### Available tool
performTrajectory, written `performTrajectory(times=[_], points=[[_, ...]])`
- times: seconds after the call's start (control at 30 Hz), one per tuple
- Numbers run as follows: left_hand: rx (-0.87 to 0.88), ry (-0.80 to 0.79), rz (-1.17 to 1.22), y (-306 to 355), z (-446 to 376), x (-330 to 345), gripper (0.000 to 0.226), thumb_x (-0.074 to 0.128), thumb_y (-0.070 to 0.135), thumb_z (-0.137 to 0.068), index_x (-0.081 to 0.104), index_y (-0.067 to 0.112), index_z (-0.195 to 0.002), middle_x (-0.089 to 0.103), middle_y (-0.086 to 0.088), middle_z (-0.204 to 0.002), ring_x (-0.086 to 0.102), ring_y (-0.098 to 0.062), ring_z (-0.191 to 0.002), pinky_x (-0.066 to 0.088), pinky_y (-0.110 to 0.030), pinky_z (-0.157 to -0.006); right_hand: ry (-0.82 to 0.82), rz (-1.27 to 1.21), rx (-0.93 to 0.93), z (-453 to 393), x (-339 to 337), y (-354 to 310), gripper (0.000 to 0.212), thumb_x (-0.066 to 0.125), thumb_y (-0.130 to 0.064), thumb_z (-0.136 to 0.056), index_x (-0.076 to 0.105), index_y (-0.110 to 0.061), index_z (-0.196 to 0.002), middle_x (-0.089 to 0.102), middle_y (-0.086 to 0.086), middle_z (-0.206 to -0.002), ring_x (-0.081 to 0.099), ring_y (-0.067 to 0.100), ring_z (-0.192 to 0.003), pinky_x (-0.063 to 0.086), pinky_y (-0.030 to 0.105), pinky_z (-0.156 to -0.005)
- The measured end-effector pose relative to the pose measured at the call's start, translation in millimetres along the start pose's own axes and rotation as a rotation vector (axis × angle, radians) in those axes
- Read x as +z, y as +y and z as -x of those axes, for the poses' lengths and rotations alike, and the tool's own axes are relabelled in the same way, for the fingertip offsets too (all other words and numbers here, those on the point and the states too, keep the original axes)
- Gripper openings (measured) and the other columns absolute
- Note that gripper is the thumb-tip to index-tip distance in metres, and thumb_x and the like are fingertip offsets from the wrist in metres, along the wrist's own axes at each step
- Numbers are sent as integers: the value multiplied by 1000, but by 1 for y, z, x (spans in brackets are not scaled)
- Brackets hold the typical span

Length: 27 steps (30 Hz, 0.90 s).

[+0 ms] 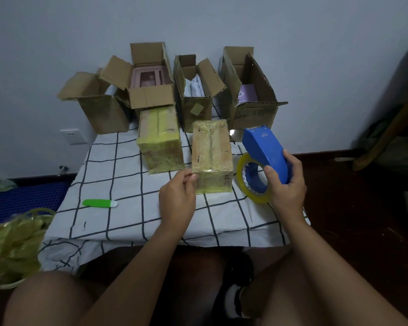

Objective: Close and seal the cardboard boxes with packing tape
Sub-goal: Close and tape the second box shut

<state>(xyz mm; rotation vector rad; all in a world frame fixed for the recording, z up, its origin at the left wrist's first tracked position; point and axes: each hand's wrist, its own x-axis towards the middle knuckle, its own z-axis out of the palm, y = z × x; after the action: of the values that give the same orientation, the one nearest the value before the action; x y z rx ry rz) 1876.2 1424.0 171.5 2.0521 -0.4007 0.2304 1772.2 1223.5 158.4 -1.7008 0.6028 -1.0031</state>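
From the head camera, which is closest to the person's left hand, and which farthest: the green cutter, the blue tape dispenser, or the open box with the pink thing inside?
1. Blue tape dispenser: just to the right of the left hand, held in the right hand.
2. Green cutter: to the left on the checked cloth.
3. Open box with the pink item: far back by the wall.

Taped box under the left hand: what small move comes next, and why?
Probably slide the taped box back beside the other sealed box. Tape already covers its top seam and front edge, the left hand only pinches its near corner, and the right hand holds the blue tape dispenser clear of it. Four open boxes wait behind.
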Motion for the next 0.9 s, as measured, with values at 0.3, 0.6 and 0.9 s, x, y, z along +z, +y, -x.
performTrajectory(times=[0.3,0.6,0.9], points=[[300,-173,-174,-11,-26,-21,37,69,24,-91,65,32,-127,45,-3,-131,51,-15,-102,43,-27,-79,-6,0,-14,1,-1,0,50,70,-28,-90,49,-35,-135,51,-14,-129,55,4,-117,51,20,-89],[590,-210,-305,-11,-42,-8,16,62,11,-85,67,6,-100,58,-8,-108,51,-27,-104,49,-46,-86,5,-3,22,0,-2,-2,50,70,-24,-92,49,-34,-136,47,-35,-117,53,-9,-110,51,21,-88],[668,-218,-294,-1,-42,12,25,48,25,-90,65,9,-83,57,-4,-83,50,-25,-83,28,-29,-72,6,-31,28,-1,-4,0,49,69,-23,-92,48,-34,-135,48,-31,-119,53,-9,-108,50,16,-83]])
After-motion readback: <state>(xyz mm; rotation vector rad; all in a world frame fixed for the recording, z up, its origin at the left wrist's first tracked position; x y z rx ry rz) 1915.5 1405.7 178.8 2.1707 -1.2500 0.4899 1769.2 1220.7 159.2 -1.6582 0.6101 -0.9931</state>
